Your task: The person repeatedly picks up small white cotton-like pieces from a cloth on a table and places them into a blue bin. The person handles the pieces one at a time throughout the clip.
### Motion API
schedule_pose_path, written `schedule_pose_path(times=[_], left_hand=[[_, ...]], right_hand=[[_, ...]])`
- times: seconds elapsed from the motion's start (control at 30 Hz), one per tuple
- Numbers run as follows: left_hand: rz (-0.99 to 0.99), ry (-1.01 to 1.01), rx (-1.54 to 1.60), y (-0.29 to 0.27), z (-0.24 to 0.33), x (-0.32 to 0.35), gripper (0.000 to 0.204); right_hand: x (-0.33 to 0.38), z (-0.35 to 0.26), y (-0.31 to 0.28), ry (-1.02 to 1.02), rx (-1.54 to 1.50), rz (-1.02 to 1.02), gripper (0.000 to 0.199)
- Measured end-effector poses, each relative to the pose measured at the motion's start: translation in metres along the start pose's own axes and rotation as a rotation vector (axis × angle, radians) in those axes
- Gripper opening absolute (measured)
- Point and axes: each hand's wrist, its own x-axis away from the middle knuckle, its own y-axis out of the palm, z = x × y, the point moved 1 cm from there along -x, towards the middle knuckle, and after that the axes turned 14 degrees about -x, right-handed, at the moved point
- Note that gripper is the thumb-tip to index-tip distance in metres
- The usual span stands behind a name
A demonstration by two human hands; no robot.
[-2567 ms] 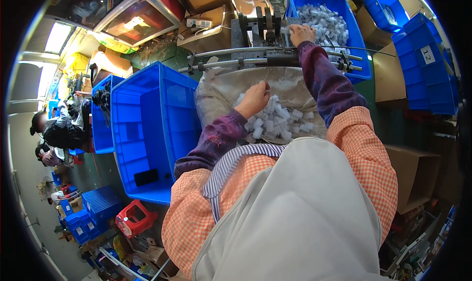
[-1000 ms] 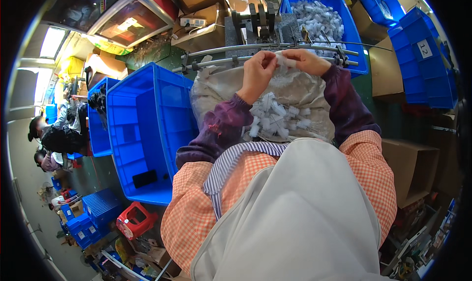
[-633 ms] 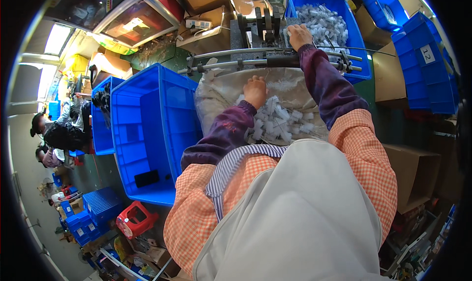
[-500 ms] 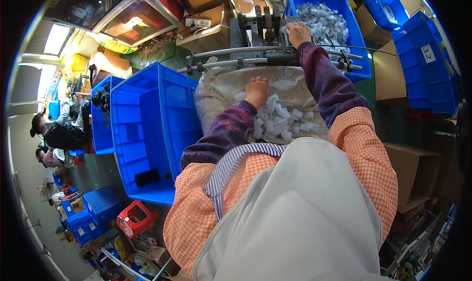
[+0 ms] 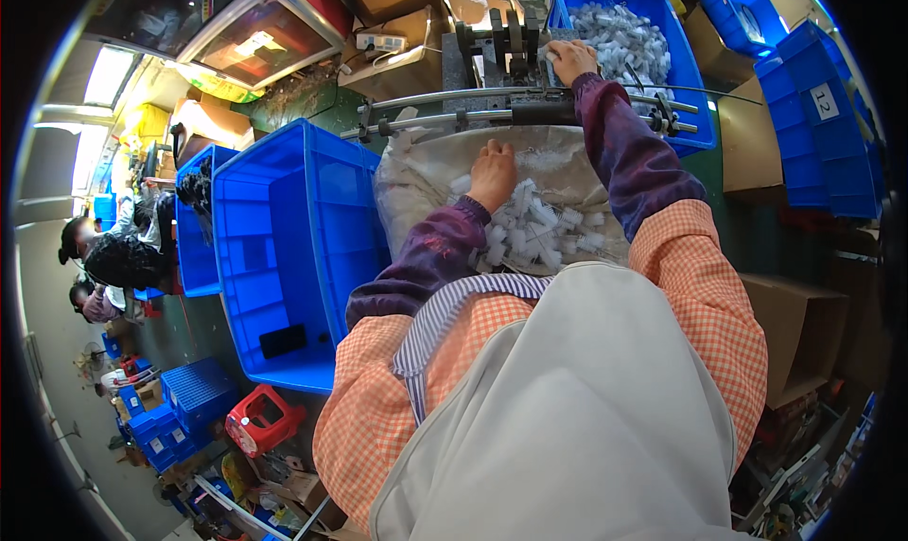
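A metal machine (image 5: pixel 511 54) with dark upright parts stands in front of me. My right hand (image 5: pixel 573 61) is at its right side, fingers bent and closed together by a small pale piece; what they grip is too small to make out. Lower down, my left hand (image 5: pixel 495 176) hovers over a beige cloth (image 5: pixel 426 167), fingers curled together, and anything inside them is hidden. Beside and below the left hand lies a pile of small whitish, bristly pieces (image 5: pixel 534 229). Metal rods (image 5: pixel 426 101) run across between the cloth and the machine.
A deep blue bin (image 5: pixel 322 219) with a dark flat object in it stands at my left. Another blue bin (image 5: pixel 695 78), heaped with similar whitish pieces, is behind my right hand. Cardboard boxes (image 5: pixel 794 328) and stacked blue crates (image 5: pixel 823 125) stand on the right. Other people sit far left.
My left hand has risen slightly toward the machine, its fingers a little straighter. My right hand has shifted only slightly and stays at the machine's side.
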Motion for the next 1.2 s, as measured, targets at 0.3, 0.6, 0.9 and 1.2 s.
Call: schedule_pose_path(times=[0.3, 0.6, 0.9, 1.2], left_hand=[[0.138, 0.073, 0.134, -0.029, 0.002, 0.011, 0.023], [0.099, 0.077, 0.425, -0.059, 0.018, 0.018, 0.023], [0.208, 0.100, 0.475, -0.069, 0.005, 0.014, 0.017], [0.237, 0.119, 0.535, -0.093, 0.019, 0.003, 0.018]], right_hand=[[0.026, -0.011, -0.022, 0.128, 0.225, 0.006, 0.028], [0.019, -0.045, 0.021, 0.053, 0.225, 0.095, 0.026], [0.022, -0.038, 0.007, 0.074, 0.241, 0.057, 0.025], [0.006, 0.011, -0.038, 0.130, 0.348, -0.111, 0.024]])
